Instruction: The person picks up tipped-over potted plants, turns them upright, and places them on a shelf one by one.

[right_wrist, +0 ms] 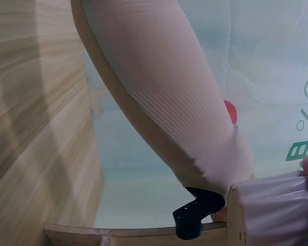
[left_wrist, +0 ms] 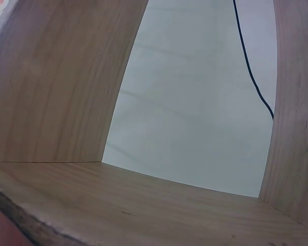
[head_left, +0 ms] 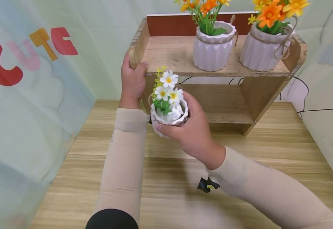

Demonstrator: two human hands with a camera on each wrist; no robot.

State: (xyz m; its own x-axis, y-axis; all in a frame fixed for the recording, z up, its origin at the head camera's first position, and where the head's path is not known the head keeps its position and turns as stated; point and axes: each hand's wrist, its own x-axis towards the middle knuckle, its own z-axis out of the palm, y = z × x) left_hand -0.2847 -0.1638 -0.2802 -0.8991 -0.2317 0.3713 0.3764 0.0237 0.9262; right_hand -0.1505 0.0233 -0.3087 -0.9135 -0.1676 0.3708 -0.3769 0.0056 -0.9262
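Note:
My right hand point(head_left: 197, 127) grips a small white fluted flowerpot point(head_left: 156, 122) from its right side, thumb along the near rim. White daisies point(head_left: 169, 79) with yellow sprigs and green leaves stand in the pot. In the right wrist view the flowerpot point(right_wrist: 280, 207) shows at the lower right, a fingertip at its edge. My left hand point(head_left: 134, 81) holds the left side panel of a wooden shelf point(head_left: 172, 54), its thumb at the front edge. The held pot is in front of the shelf's left end, close beside the left forearm. The left wrist view looks into a shelf compartment point(left_wrist: 159, 205).
Two larger white pots with orange and yellow flowers, the nearer-to-centre pot point(head_left: 212, 51) and the right-hand pot point(head_left: 260, 52), stand on the shelf's upper board. The shelf stands on a wood-grain table point(head_left: 160, 190). Printed curtains point(head_left: 54, 73) hang around it.

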